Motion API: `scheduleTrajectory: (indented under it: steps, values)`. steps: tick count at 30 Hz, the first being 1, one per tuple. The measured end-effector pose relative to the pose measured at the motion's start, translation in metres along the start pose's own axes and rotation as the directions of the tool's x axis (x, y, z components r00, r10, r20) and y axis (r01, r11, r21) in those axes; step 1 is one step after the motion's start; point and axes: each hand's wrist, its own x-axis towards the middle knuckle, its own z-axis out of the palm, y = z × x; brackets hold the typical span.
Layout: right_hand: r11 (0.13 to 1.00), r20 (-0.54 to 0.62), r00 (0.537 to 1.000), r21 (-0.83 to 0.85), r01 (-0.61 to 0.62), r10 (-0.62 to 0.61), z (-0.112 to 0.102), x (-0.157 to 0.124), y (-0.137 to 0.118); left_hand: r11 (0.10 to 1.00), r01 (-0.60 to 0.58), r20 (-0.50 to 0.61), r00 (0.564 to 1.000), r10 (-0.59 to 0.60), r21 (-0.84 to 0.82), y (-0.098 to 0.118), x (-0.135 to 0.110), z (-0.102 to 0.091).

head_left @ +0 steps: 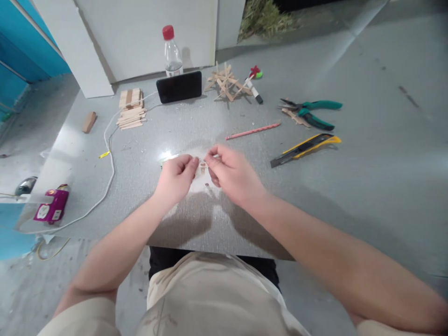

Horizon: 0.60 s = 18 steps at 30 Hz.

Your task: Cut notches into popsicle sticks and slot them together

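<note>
Over the middle of the grey table, my left hand point(179, 173) is closed, thumb pressed against the fingers. My right hand point(226, 169) pinches with thumb and forefinger just beside it, the fingertips a small gap apart. Small light-brown wooden-looking bits point(203, 167) show in that gap; which hand holds them, and what they are exactly, is too small to tell. A tiny dark-brown bit point(206, 185) lies just below the hands. The pink pencil point(252, 131) rests beyond my right hand.
Several craft sticks point(131, 118) lie stacked at back left near a white cable point(112, 163). A phone point(179, 87) leans before a bottle point(172, 56). Glued sticks point(227, 84), a marker point(254, 91), pliers point(317, 112) and a utility knife point(304, 149) lie right.
</note>
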Motion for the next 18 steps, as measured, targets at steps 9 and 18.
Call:
scheduleTrajectory:
  steps: [9,18]
  values:
    - [0.996,-0.006,0.999,-0.079,0.044,-0.045,-0.005,-0.006,-0.002,0.997,-0.063,-0.012,0.998,0.064,0.032,0.011,-0.005,0.001]
    - [0.999,0.007,0.999,-0.008,0.038,-0.038,0.0,-0.003,-0.003,0.997,-0.03,-0.013,0.999,0.032,0.072,0.009,-0.001,0.001]
